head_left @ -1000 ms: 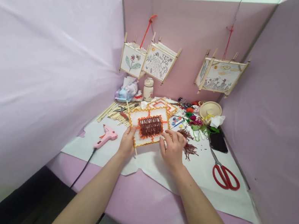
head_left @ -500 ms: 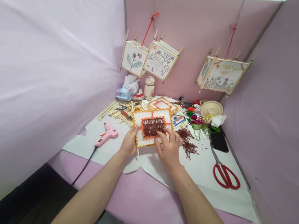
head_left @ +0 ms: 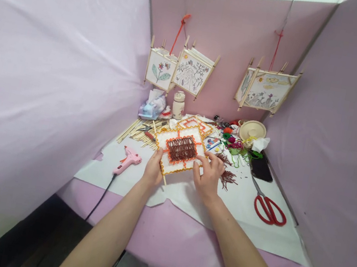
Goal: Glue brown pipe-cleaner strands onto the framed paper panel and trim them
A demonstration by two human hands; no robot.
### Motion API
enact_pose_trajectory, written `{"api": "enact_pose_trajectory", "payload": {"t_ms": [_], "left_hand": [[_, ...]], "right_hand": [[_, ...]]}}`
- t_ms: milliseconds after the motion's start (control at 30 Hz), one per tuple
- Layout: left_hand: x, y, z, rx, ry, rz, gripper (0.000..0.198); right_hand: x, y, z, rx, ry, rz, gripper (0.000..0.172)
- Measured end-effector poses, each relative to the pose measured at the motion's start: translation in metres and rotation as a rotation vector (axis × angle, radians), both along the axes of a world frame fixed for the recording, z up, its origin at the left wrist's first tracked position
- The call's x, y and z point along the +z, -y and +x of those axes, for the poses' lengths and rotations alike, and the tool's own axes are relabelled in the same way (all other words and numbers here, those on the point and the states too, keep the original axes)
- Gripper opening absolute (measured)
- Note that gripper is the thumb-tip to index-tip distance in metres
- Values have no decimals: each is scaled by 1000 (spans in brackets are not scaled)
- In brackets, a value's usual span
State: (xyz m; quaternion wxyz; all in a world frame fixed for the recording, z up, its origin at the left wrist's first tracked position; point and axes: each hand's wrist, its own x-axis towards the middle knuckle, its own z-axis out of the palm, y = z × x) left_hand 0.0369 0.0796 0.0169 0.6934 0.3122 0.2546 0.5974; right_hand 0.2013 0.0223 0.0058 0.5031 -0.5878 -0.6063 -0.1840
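A white square panel (head_left: 180,150) edged in yellow and orange yarn, with a brown yarn patch in its middle, lies tilted on the white paper. My left hand (head_left: 153,169) pinches its near left corner. My right hand (head_left: 209,176) grips its right edge, fingers curled on the rim. A pile of brown yarn pieces (head_left: 227,172) lies just right of my right hand. A second yarn-edged panel (head_left: 197,124) lies behind the first.
A pink glue gun (head_left: 128,160) with a black cord lies at the left. Red scissors (head_left: 268,208) lie at the right, a black phone (head_left: 261,168) behind them. Wooden sticks (head_left: 137,132), a jar (head_left: 178,105), a bowl (head_left: 252,129) and coloured yarn crowd the back. Paper lanterns (head_left: 179,67) hang above.
My right hand slid from the brown patch to the panel's right edge. The panel has lifted and tilted slightly. My left hand has stayed on the corner.
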Motion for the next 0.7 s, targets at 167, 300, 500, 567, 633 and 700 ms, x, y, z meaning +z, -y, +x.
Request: {"api": "enact_pose_trajectory", "payload": {"t_ms": [167,300,500,567,633,700], "left_hand": [[1,2,3,-1,-1,28,39],[1,2,3,39,1,29,40],[3,3,4,27,33,25,41],[2,2,3,37,38,19,38],[1,1,2,62,44,2,35],[1,-1,1,74,56,-21,33]], "right_hand": [[0,5,-9,157,121,-5,20],[2,11,-13,421,200,22,20],[3,10,-12,319,164,-20,27],[3,10,-13,338,176,-3,15],[3,11,-11,335,135,33,17],[5,9,-6,285,59,47,17]]}}
